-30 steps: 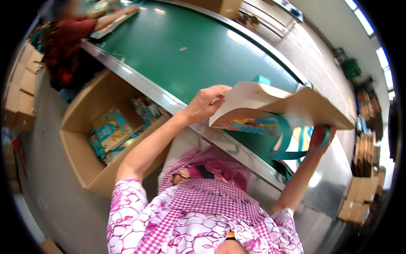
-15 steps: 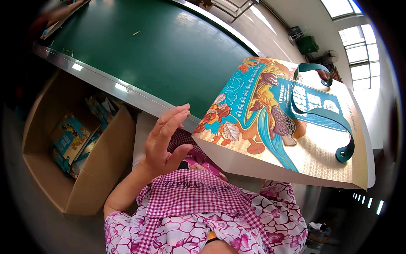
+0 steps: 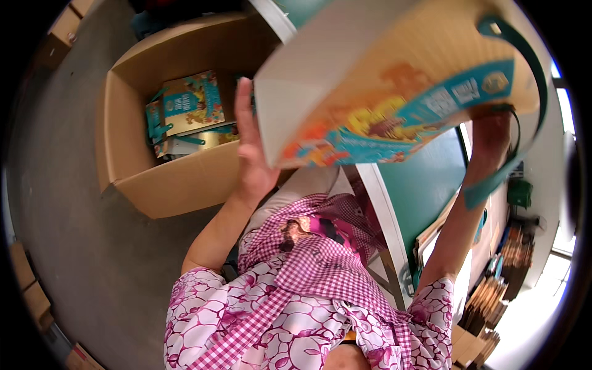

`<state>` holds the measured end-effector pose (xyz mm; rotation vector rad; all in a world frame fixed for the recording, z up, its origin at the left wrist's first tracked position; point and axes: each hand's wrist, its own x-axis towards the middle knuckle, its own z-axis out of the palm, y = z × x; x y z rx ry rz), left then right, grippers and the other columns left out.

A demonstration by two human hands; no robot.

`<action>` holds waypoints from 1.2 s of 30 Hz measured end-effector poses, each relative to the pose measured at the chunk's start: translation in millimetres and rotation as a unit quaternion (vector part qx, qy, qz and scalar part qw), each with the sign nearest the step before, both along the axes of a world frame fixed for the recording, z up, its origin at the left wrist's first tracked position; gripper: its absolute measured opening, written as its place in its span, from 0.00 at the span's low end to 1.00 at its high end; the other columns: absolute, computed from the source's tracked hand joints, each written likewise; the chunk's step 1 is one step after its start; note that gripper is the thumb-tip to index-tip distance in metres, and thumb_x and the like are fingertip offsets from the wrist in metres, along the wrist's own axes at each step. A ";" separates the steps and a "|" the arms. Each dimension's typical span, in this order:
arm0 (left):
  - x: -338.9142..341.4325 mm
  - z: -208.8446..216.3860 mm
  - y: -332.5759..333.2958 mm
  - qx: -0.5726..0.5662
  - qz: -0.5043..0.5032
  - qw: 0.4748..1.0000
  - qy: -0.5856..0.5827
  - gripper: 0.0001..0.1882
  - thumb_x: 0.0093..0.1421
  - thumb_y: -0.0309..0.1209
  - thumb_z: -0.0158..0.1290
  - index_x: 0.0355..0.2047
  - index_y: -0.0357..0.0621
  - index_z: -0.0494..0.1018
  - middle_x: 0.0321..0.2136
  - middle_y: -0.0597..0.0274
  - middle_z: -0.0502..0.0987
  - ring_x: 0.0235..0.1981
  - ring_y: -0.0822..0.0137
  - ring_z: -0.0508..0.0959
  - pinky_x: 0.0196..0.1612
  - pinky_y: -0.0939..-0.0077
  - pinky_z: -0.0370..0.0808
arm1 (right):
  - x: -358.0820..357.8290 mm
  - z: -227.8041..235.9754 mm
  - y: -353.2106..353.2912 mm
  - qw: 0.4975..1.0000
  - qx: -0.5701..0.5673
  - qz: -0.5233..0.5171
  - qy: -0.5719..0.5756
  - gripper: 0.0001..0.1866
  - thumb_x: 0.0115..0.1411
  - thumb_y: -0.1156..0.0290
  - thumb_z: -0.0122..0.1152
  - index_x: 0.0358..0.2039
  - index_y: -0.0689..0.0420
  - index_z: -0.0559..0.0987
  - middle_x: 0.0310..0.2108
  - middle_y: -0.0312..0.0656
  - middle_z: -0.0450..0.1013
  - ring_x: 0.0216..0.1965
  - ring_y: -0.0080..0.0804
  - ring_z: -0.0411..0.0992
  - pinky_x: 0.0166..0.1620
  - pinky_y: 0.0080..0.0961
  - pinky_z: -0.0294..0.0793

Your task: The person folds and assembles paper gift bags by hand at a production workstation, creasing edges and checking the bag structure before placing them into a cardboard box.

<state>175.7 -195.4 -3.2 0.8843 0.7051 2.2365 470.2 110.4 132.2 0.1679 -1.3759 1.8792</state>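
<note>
A large gold and turquoise gift bag printed with mushrooms is tilted in front of me, blurred by motion. Dark green strap handles hang from its right end. My right hand grips the bag at that handle end; its fingertips are hidden against the bag. At the other end, my left hand is upright with fingers stretched out, beside the edge of the bag's pale bottom. It seems to touch that edge without wrapping round it.
An open cardboard box at the left holds several similar folded bags. The green-topped table with a pale metal edge lies to the right. Stacked cardboard stands farther right.
The view has turned left toward the cardboard box. The gift bag has swung over from the table toward the box, and my left hand, earlier apart from it, is now at its bottom edge.
</note>
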 end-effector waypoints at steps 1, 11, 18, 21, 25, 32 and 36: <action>-15.8 6.5 -5.8 0.019 0.026 0.999 -0.013 0.60 0.52 0.74 0.48 0.74 0.58 0.35 0.73 0.65 0.48 0.71 0.59 0.53 0.70 0.54 0.55 | -34.7 -5.3 -10.9 0.992 0.115 -0.030 -0.032 0.20 0.71 0.61 0.51 0.59 0.54 0.73 0.56 0.43 0.75 0.56 0.40 0.74 0.63 0.45 0.69; -234.0 64.5 -44.9 -0.153 0.317 0.914 0.201 0.45 0.63 0.32 0.58 0.73 0.45 0.42 0.67 0.53 0.58 0.65 0.62 0.62 0.66 0.65 0.61 | -334.4 -96.6 -121.2 0.828 -0.556 -0.056 -0.039 0.12 0.69 0.70 0.54 0.50 0.59 0.74 0.48 0.41 0.77 0.52 0.35 0.75 0.62 0.42 0.71; -344.9 -64.7 -80.2 -0.475 0.453 0.542 0.524 0.35 0.60 0.27 0.57 0.67 0.48 0.59 0.59 0.43 0.70 0.59 0.50 0.72 0.61 0.65 0.68 | -306.3 -202.0 -172.1 0.813 -0.222 0.106 -0.528 0.23 0.68 0.64 0.58 0.57 0.66 0.70 0.52 0.51 0.72 0.49 0.39 0.75 0.52 0.35 0.78; -302.2 -99.5 -73.3 -0.556 0.374 0.676 0.305 0.30 0.60 0.26 0.55 0.64 0.42 0.64 0.56 0.43 0.74 0.58 0.47 0.74 0.59 0.62 0.71 | -255.7 -196.7 -169.0 0.850 -0.179 0.095 -0.487 0.21 0.69 0.64 0.56 0.55 0.66 0.73 0.48 0.49 0.76 0.46 0.36 0.77 0.52 0.29 0.78; -229.9 -118.0 -46.0 -0.525 0.286 0.761 0.253 0.26 0.63 0.27 0.54 0.62 0.38 0.67 0.53 0.47 0.76 0.50 0.56 0.80 0.49 0.67 0.77 | -182.1 -167.3 -169.2 0.858 -0.152 0.034 -0.490 0.20 0.69 0.64 0.55 0.54 0.65 0.75 0.46 0.48 0.77 0.47 0.33 0.77 0.51 0.30 0.77; -69.2 -89.1 38.1 -0.327 0.060 0.885 0.326 0.17 0.65 0.19 0.49 0.55 0.36 0.72 0.46 0.51 0.80 0.45 0.62 0.82 0.47 0.71 0.79 | -45.8 -139.2 -205.6 0.848 -0.217 -0.163 -0.455 0.19 0.69 0.64 0.54 0.53 0.64 0.76 0.46 0.45 0.77 0.47 0.32 0.77 0.51 0.28 0.76; -7.5 -74.6 54.8 -0.315 -0.080 0.877 0.354 0.17 0.67 0.19 0.47 0.55 0.35 0.72 0.45 0.55 0.80 0.44 0.65 0.81 0.48 0.73 0.78 | 10.0 -112.2 -226.7 0.824 -0.228 -0.298 -0.425 0.16 0.69 0.66 0.54 0.51 0.63 0.77 0.44 0.44 0.78 0.46 0.30 0.77 0.49 0.26 0.77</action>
